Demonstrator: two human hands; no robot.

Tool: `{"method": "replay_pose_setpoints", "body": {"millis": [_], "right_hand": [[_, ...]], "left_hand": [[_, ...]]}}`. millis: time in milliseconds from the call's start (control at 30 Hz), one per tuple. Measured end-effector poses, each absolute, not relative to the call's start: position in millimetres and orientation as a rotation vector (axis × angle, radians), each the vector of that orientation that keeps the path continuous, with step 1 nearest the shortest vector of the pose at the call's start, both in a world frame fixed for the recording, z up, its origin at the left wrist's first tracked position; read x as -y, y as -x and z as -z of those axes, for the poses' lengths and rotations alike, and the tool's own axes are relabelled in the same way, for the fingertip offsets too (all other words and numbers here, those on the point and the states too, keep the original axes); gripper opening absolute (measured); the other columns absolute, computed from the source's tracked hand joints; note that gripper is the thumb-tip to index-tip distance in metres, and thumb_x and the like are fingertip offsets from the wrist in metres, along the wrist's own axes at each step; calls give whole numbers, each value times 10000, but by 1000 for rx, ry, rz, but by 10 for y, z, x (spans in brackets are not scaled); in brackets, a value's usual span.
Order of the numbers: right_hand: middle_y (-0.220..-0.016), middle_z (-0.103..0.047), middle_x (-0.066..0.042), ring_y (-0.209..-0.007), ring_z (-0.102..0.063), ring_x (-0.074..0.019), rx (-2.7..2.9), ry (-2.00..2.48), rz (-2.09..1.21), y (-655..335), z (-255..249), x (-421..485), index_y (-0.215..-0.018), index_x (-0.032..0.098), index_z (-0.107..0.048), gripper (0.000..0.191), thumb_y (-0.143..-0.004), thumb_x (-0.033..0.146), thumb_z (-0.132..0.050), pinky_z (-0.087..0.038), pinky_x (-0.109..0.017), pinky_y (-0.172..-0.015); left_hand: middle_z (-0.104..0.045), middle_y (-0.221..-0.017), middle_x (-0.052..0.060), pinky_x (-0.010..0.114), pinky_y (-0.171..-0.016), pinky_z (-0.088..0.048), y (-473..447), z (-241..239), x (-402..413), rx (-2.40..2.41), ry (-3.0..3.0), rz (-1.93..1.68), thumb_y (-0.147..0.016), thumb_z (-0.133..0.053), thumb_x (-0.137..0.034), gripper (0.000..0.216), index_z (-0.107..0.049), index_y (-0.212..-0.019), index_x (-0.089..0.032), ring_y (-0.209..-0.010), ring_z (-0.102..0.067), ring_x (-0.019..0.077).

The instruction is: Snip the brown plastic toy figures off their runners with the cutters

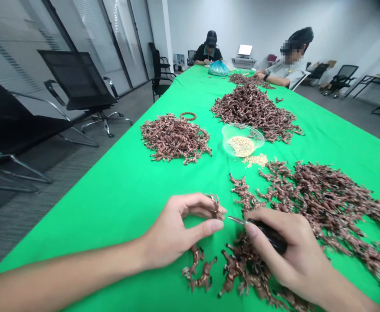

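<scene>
My left hand [173,234] pinches a small brown horse-like figurine [216,209] between thumb and fingers. Facing it, my right hand [296,253] grips a tool with a black handle [272,237] and a thin, pointed metal tip [235,220]. The tip is close to the figurine; whether they touch I cannot tell. Below my left hand, several figurines [201,275] lie on the green cloth [112,242]. More of them [251,268] lie under and beside my right hand, partly hidden by it. A large spread of figurines [333,195] reaches off to the right.
A clear plastic bowl [226,149] holds beige pellets [241,146], with spilled pellets [256,160] beside it. Figurine piles stand at left [177,138] and farther back [251,112]. A brown ring [188,116] lies near the left pile. Two people sit at the far end; chairs [79,82] stand left.
</scene>
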State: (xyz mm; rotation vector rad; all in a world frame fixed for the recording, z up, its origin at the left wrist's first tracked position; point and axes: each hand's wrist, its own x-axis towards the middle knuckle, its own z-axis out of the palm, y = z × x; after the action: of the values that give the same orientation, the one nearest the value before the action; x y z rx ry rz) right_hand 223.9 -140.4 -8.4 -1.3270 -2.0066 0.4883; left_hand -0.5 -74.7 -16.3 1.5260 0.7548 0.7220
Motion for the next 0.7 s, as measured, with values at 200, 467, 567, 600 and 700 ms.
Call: {"method": "replay_pose_setpoints", "body": {"millis": [200,467,567,600,700], "right_hand": [[-887,-667,-76,-716,-622,-157,2084,1175,-34,-2264,133,1402,-1025,152,-608,139,-889,165,-582,-462,-270,-564],[-919,-667,-116,-791,-620,-198,2171,1117,235,-2258,150,1419,-1053,105,-614,193,-869,163,-631,-497,-315,-633],[-916,-663,-128,-805,-618,-208,2149,1122,226,-2237,181,1424,-1048,84,-627,201,-864,166,-637,-496,-319,-633],[-908,-660,-130,-800,-616,-209,2139,1124,211,-2229,195,1423,-1045,76,-632,205,-863,169,-638,-497,-321,-633],[-892,-657,-131,-788,-612,-209,2120,1141,189,-2211,232,1417,-1043,62,-643,215,-866,184,-639,-501,-328,-641]], "left_hand": [[-740,-832,26,243,-730,-519,-7,176,734,-812,-1469,-716,-735,-831,-246,229,-732,-909,-135,-750,-635,130],[-722,-788,53,265,-694,-495,-3,171,734,-860,-1499,-704,-751,-816,-299,246,-764,-911,-119,-725,-617,146],[-716,-682,42,241,-581,-489,-6,159,748,-897,-1380,-629,-731,-831,-290,323,-726,-970,-100,-611,-642,142],[-709,-648,34,228,-545,-481,-7,157,753,-899,-1337,-605,-720,-839,-283,347,-710,-983,-98,-581,-654,145],[-707,-631,24,211,-517,-486,-10,152,764,-881,-1242,-591,-673,-869,-258,379,-676,-956,-96,-575,-702,172]]}}
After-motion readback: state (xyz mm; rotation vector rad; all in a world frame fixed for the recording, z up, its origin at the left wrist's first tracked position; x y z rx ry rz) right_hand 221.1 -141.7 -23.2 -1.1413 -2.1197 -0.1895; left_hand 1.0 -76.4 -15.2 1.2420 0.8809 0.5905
